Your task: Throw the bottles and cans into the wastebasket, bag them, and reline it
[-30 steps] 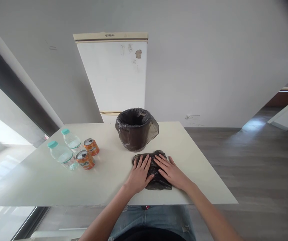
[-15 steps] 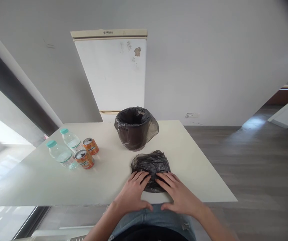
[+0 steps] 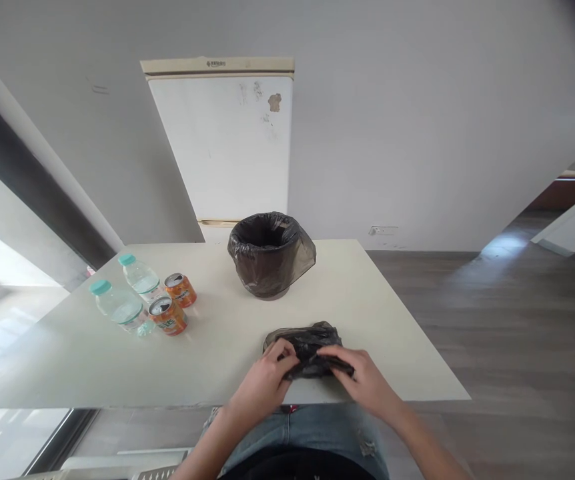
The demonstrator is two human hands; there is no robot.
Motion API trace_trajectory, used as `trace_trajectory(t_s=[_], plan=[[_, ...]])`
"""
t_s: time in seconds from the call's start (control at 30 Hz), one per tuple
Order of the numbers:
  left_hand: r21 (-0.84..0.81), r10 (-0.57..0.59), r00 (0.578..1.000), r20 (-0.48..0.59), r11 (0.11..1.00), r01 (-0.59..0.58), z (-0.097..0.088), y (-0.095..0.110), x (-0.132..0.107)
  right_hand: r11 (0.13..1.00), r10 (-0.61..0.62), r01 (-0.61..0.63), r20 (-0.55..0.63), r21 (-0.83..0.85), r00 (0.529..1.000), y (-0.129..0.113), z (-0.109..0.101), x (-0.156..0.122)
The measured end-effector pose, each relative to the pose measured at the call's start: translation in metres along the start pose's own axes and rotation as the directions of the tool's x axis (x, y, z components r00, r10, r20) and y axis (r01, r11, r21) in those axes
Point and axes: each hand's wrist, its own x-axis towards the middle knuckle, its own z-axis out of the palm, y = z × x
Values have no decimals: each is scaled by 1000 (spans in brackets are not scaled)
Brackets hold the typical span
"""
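Note:
A crumpled black plastic bag [image 3: 303,341] lies on the white table [image 3: 217,347] near its front edge. My left hand [image 3: 263,381] grips the bag's near left edge with curled fingers. On the near right edge, my right hand [image 3: 362,377] pinches the bag and lifts a fold of it. Farther back at the table's middle stands a small bin lined with a black bag [image 3: 269,255], its mouth open.
Two water bottles with teal caps [image 3: 120,303] and two orange cans [image 3: 170,315] stand at the table's left. A white fridge [image 3: 227,140] stands against the wall behind the table. Grey wooden floor extends to the right.
Both hands slid from lying flat on the bag back to its near edge, then closed on it and folded that edge up. The bag now looks narrower.

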Motion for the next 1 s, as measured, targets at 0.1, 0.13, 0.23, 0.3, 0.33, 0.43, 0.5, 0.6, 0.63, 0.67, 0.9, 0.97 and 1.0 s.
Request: trace_trajectory(t_s=[0.1, 0.13, 0.23, 0.3, 0.33, 0.43, 0.5, 0.6, 0.63, 0.67, 0.9, 0.97, 1.0], plan=[[-139, -121, 992, -42, 984, 114, -12, -12, 29, 996, 87, -85, -131, 21, 988, 0, -5, 27], [-160, -154, 988, -32, 976, 147, -14, -18, 39, 995, 99, -100, -167, 7, 981, 3, -5, 35], [-165, -225, 974, 1, 961, 222, -16, -35, 61, 987, 140, -156, -240, -48, 961, 19, 0, 54], [-143, -245, 968, -54, 961, 235, -14, -40, 67, 980, 156, -182, -272, -76, 950, 32, 6, 61], [-126, -237, 965, -113, 967, 223, -14, -40, 67, 979, 151, -183, -284, -92, 947, 37, 8, 62], [-97, -109, 950, -294, 992, 84, -14, -25, 56, 981, 110, -150, -281, -126, 953, 45, 14, 62], [-74, 29, 944, -327, 996, -56, -14, -11, 46, 984, 87, -126, -267, -130, 960, 45, 15, 61], [96, 214, 954, -208, 976, -198, -5, -1, 38, 986, 84, -119, -271, -115, 959, 45, 16, 62], [176, 242, 959, -149, 961, -215, 0, -3, 38, 986, 92, -125, -270, -107, 959, 44, 16, 63], [248, 251, 964, -92, 943, -222, 6, -7, 40, 986, 105, -135, -265, -99, 959, 44, 16, 63], [383, 206, 976, 65, 898, -215, 29, -45, 63, 866, 97, -271, -390, -419, 915, 18, 19, 48], [384, 223, 972, 74, 893, -235, 29, -51, 67, 778, -25, -257, -437, -573, 899, 6, 22, 43], [388, 234, 969, 80, 888, -246, 29, -53, 68, 746, -86, -206, -398, -633, 913, 3, 24, 42]])
